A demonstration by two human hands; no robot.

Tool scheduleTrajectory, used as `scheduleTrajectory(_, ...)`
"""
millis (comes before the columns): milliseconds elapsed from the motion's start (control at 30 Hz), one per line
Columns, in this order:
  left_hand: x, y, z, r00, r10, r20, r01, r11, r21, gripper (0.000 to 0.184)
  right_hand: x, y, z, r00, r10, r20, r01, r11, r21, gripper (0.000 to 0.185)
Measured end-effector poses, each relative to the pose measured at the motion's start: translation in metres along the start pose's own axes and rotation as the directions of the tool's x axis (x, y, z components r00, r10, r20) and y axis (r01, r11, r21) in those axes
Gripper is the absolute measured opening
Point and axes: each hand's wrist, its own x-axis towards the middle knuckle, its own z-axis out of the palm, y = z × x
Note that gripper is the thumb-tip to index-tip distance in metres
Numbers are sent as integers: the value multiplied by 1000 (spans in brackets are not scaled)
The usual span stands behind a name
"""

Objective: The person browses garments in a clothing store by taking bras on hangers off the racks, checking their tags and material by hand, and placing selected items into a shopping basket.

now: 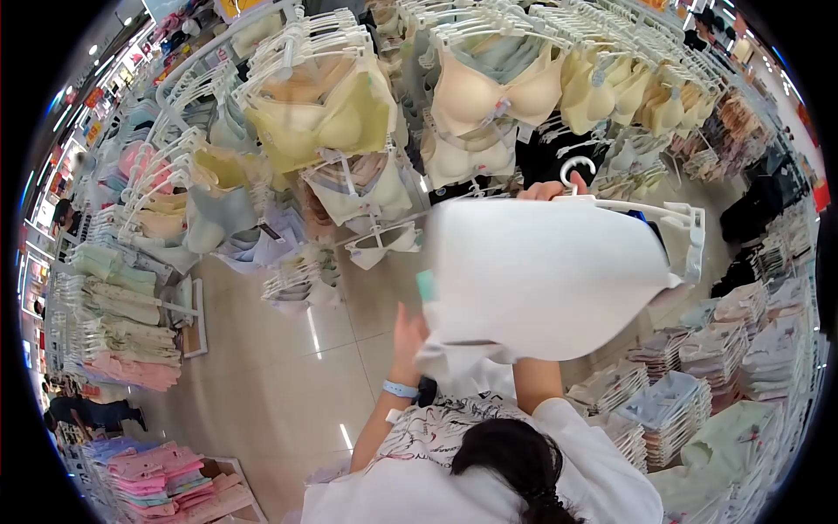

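In the head view, a pale grey-white bra (541,271) hangs in front of me on a white plastic hanger (695,236), its surface slightly blurred. My right hand (554,187) is closed on the top of the hanger beside its round hook; the bra covers most of that forearm. My left hand (408,339) is slightly blurred, raised beside the bra's lower left edge, with its fingers stretched out. Whether it touches the fabric I cannot tell. A small mint-green piece (425,285) shows at the bra's left edge.
Racks of bras surround me, with a yellow-green bra (319,131) and a peach bra (497,96) facing me. Folded pink garments (157,476) lie low at left. Hanging stacks of light clothing (668,410) stand close on the right. Tiled floor (279,375) lies between.
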Motion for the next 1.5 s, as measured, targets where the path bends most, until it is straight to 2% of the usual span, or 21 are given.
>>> scheduleTrajectory(33,8,36,-3,952,-289,105,292,741,-605,49,3,0,7,987,87,136,-91,996,25,56)
scheduleTrajectory(67,13,56,-6,834,-423,353,430,98,-898,49,5,19,34,966,-198,-164,194,980,-39,53)
scheduleTrajectory(100,12,50,-7,833,-428,352,428,95,-899,49,6,38,62,781,-466,-415,430,884,-184,59)
scheduleTrajectory(200,9,41,-6,897,-301,323,441,638,-631,43,3,35,71,791,-376,-483,308,926,-217,57)
scheduleTrajectory(267,9,50,-6,881,-352,315,471,708,-526,36,1,34,61,806,-359,-471,294,933,-207,58)
scheduleTrajectory(333,8,61,-12,865,-399,303,496,766,-408,30,-1,34,51,860,-446,-249,424,895,-140,56)
scheduleTrajectory(400,9,77,-21,919,-375,119,389,910,-142,25,-4,33,46,856,-476,-202,434,874,-218,54)
scheduleTrajectory(533,12,103,-34,932,-325,-160,315,945,-83,26,-12,33,50,891,-372,-259,303,914,-270,36)
scheduleTrajectory(600,14,109,-40,956,-125,-264,106,991,-83,25,-16,37,58,943,-301,-142,236,905,-354,31)
scheduleTrajectory(733,29,136,-31,949,197,-245,-153,970,187,18,-28,47,93,998,-65,-2,60,928,-369,28)
scheduleTrajectory(800,39,140,-33,795,590,140,-525,554,647,27,-32,47,101,996,71,61,-47,943,-328,39)
scheduleTrajectory(833,39,147,-32,795,592,135,-522,552,650,27,-34,47,103,986,116,122,-67,934,-351,47)
scheduleTrajectory(900,40,165,-30,750,598,283,-543,313,779,37,-36,49,111,971,203,127,-144,918,-369,55)
scheduleTrajectory(967,42,168,-31,741,618,262,-535,309,786,37,-36,41,128,944,329,29,-262,797,-544,51)
scheduleTrajectory(1000,43,169,-32,733,635,243,-528,307,791,37,-31,38,132,949,285,132,-126,730,-672,44)
scheduleTrajectory(1167,41,165,-36,706,708,13,-503,488,713,40,-32,47,140,946,296,130,-133,724,-677,31)
scheduleTrajectory(1233,36,159,-33,811,440,-386,-368,896,250,40,-37,58,139,971,238,8,-179,752,-635,33)
scheduleTrajectory(1267,32,155,-33,871,233,-432,-272,962,-30,30,-40,65,136,978,205,-33,-184,780,-598,33)
scheduleTrajectory(1300,27,152,-36,859,262,-441,-298,955,-13,30,-42,71,129,984,174,-38,-157,752,-640,32)
scheduleTrajectory(1367,18,146,-45,911,39,-411,-146,961,-233,14,-42,79,128,981,192,-33,-172,778,-604,31)
scheduleTrajectory(1500,8,137,-61,944,86,-317,-145,975,-168,14,-41,87,147,963,270,2,-218,782,-584,30)
